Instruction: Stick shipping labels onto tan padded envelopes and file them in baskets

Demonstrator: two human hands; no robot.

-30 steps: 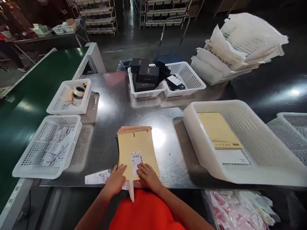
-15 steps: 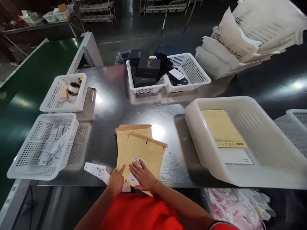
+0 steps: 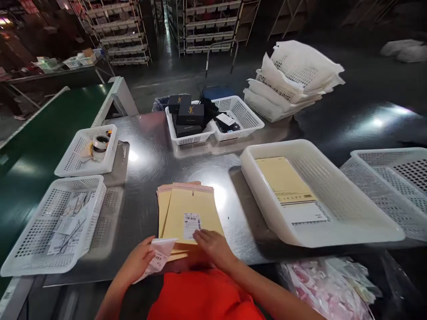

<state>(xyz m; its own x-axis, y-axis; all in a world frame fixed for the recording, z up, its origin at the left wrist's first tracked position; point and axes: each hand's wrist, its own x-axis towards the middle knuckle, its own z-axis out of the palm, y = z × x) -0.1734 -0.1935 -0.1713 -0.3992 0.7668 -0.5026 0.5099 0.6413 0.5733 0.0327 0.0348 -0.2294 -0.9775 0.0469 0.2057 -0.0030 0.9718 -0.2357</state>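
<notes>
Your left hand [image 3: 142,260] is closed around a white paper slip [image 3: 156,258], lifted just off the near edge of the worktop [image 3: 156,151]. Your right hand [image 3: 213,246] lies flat, fingers spread narrow, pressing on the near end of the top padded envelope [image 3: 191,213], its fingertips just below the barcode label [image 3: 191,223] stuck there. That envelope tops a fanned stack of tan envelopes [image 3: 164,204] at the middle of the near edge. To the right, a large white tray [image 3: 333,200] holds one envelope lying flat. At the near left corner a perforated basket [image 3: 20,240] holds loose paper slips; behind it a smaller basket [image 3: 71,153] carries a tape roll [image 3: 99,143]. Along the far edge two baskets sit side by side, the left one [image 3: 187,138] packed with black boxes [image 3: 190,114].
</notes>
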